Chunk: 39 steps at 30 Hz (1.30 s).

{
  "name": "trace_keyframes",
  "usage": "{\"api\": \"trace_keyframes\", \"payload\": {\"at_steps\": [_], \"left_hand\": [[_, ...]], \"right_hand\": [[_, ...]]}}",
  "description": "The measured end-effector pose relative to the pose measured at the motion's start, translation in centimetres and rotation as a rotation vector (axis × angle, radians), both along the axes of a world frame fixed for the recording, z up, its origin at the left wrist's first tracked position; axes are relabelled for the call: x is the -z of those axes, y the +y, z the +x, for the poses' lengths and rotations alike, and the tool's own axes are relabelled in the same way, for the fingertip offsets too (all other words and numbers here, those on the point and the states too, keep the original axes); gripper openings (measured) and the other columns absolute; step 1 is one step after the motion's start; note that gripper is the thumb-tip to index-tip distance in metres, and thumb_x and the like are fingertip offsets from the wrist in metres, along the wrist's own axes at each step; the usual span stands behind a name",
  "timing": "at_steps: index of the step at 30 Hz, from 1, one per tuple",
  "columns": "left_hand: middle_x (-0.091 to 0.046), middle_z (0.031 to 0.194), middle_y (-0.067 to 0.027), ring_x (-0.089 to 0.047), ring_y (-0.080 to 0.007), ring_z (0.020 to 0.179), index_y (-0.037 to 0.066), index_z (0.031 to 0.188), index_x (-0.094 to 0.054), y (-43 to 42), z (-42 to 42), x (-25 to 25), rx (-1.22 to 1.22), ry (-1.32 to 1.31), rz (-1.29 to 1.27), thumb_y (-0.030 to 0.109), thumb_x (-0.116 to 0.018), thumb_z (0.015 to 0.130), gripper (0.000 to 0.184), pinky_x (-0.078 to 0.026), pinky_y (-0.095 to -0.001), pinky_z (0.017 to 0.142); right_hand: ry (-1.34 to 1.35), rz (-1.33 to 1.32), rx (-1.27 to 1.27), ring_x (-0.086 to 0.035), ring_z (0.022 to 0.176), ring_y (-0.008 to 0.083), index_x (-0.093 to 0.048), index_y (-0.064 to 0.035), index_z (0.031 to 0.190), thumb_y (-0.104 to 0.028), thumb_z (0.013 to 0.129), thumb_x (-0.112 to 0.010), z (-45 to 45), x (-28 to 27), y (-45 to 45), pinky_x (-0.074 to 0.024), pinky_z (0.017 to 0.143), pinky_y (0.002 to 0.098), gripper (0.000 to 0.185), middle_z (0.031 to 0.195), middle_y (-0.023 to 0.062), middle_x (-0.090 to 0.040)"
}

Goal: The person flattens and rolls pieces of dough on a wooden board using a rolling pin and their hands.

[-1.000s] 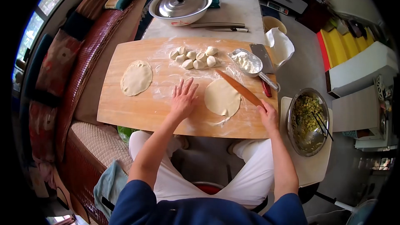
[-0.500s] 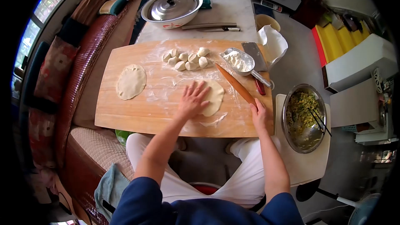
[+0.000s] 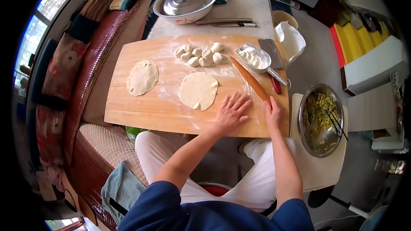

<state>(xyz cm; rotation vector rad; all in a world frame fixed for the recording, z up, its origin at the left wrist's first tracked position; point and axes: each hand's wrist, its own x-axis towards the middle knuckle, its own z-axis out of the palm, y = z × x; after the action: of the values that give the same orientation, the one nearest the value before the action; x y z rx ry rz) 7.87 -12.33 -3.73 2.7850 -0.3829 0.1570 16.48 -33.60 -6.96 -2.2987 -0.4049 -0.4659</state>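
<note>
My left hand (image 3: 233,113) lies with fingers spread near the board's front edge, to the right of a flat dough round (image 3: 198,90) and apart from it. My right hand (image 3: 274,113) is closed around the near end of a wooden rolling pin (image 3: 249,80), which slants away to the left across the board. Another flat dough round (image 3: 143,77) rests farther left. Several small dough pieces (image 3: 204,61) are clustered behind the nearer round. A metal scoop (image 3: 269,65) holding white flour (image 3: 253,58) sits beyond the rolling pin.
Beside the scoop lies a cleaver (image 3: 271,52) with a red handle (image 3: 276,84). A steel bowl (image 3: 303,134) of chopped yellow-green filling, with chopsticks (image 3: 338,125), stands right of the floured wooden board (image 3: 122,109). Behind are a lidded pot (image 3: 185,2) and a knife (image 3: 234,25).
My left hand has left the nearer dough round and moved right, towards the rolling pin. That round now lies farther left on the board. My right hand keeps holding the rolling pin.
</note>
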Motion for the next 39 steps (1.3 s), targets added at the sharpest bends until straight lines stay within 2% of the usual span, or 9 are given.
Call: {"api": "trace_keyframes", "payload": {"at_steps": [5, 11, 12, 16, 23, 27, 34, 38, 39], "left_hand": [[-0.025, 0.165, -0.0052, -0.016, -0.0325, 0.154, 0.023, 0.156, -0.035, -0.1, 1.7, -0.4, -0.046, 0.032, 0.008, 0.055, -0.042, 0.100, 0.064, -0.013, -0.0528, 0.124], [-0.040, 0.156, -0.0083, -0.022, -0.0318, 0.152, 0.013, 0.150, -0.044, 6.4, 7.0, -0.8, -0.240, -0.100, 0.134, 0.038, -0.062, 0.095, 0.063, -0.018, -0.0508, 0.123], [-0.044, 0.152, -0.0085, -0.025, -0.0316, 0.150, 0.011, 0.145, -0.049, 8.8, 7.6, 0.0, -0.339, -0.211, -0.015, 0.036, -0.066, 0.092, 0.060, -0.020, -0.0492, 0.123], [-0.027, 0.164, -0.0068, -0.015, -0.0313, 0.154, 0.017, 0.152, -0.040, 14.0, 6.6, -0.6, -0.233, -0.085, 0.145, 0.046, -0.054, 0.097, 0.064, -0.015, -0.0494, 0.124], [-0.024, 0.166, -0.0055, -0.018, -0.0345, 0.153, 0.020, 0.156, -0.032, 13.7, 4.6, 1.1, -0.433, -0.027, 0.030, 0.044, -0.048, 0.100, 0.063, -0.015, -0.0517, 0.124], [-0.023, 0.166, -0.0046, -0.016, -0.0327, 0.154, 0.020, 0.157, -0.031, 18.6, 1.8, 2.7, -0.794, -0.073, -0.042, 0.049, -0.050, 0.099, 0.068, -0.013, -0.0511, 0.124], [-0.024, 0.166, -0.0060, -0.013, -0.0361, 0.154, 0.020, 0.156, -0.034, 17.6, -2.4, 0.1, -0.380, 0.140, 0.131, 0.048, -0.055, 0.096, 0.070, -0.012, -0.0522, 0.124], [-0.026, 0.164, -0.0083, -0.011, -0.0390, 0.154, 0.017, 0.155, -0.036, 20.0, -4.5, 1.3, -0.610, -0.225, -0.291, 0.038, -0.062, 0.094, 0.070, -0.012, -0.0519, 0.125], [-0.027, 0.163, -0.0086, -0.014, -0.0397, 0.153, 0.013, 0.155, -0.035, 19.7, -5.8, 2.2, -0.498, -0.223, -0.190, 0.037, -0.062, 0.094, 0.070, -0.015, -0.0523, 0.124]], "right_hand": [[-0.011, -0.010, 0.023, -0.064, 0.095, 0.0395, -0.066, 0.0018, 0.115, -0.023, 0.091, -0.071, 0.0, 0.1, 0.1, -0.0511, 0.082, 0.0466, 0.035, 0.104, 0.0202, -0.069], [0.013, -0.006, 0.011, -0.064, 0.096, 0.0391, -0.066, 0.0014, 0.115, -0.023, 0.090, -0.071, 0.0, 0.5, -0.3, -0.0509, 0.083, 0.0469, 0.035, 0.105, 0.0197, -0.069], [0.026, -0.017, 0.013, -0.064, 0.095, 0.0389, -0.066, 0.0011, 0.115, -0.022, 0.090, -0.071, -0.6, 0.5, -0.4, -0.0509, 0.083, 0.0469, 0.035, 0.104, 0.0194, -0.069], [-0.026, -0.026, 0.009, -0.064, 0.092, 0.0380, -0.066, 0.0004, 0.116, -0.023, 0.090, -0.071, 0.3, 0.2, -0.3, -0.0505, 0.080, 0.0468, 0.035, 0.101, 0.0184, -0.068], [0.053, 0.011, 0.007, -0.064, 0.094, 0.0375, -0.066, 0.0008, 0.116, -0.025, 0.091, -0.071, -0.1, -0.3, -0.3, -0.0509, 0.081, 0.0453, 0.036, 0.102, 0.0185, -0.069], [0.085, 0.037, -0.023, -0.065, 0.095, 0.0377, -0.067, 0.0010, 0.115, -0.026, 0.091, -0.071, 0.1, 0.3, -0.5, -0.0510, 0.082, 0.0450, 0.037, 0.103, 0.0185, -0.069], [0.076, -0.091, -0.387, -0.063, 0.095, 0.0324, -0.069, -0.0052, 0.112, -0.029, 0.086, -0.074, 0.2, -0.7, 2.2, -0.0493, 0.083, 0.0427, 0.036, 0.103, 0.0127, -0.069], [0.019, -0.304, -0.565, -0.062, 0.094, 0.0282, -0.070, -0.0118, 0.109, -0.030, 0.082, -0.076, -1.1, -4.4, 4.2, -0.0477, 0.082, 0.0398, 0.034, 0.097, 0.0077, -0.068], [0.010, -0.299, -0.595, -0.061, 0.094, 0.0272, -0.070, -0.0144, 0.110, -0.030, 0.081, -0.076, -1.2, -4.8, 5.1, -0.0473, 0.084, 0.0399, 0.034, 0.094, 0.0059, -0.067]]}}
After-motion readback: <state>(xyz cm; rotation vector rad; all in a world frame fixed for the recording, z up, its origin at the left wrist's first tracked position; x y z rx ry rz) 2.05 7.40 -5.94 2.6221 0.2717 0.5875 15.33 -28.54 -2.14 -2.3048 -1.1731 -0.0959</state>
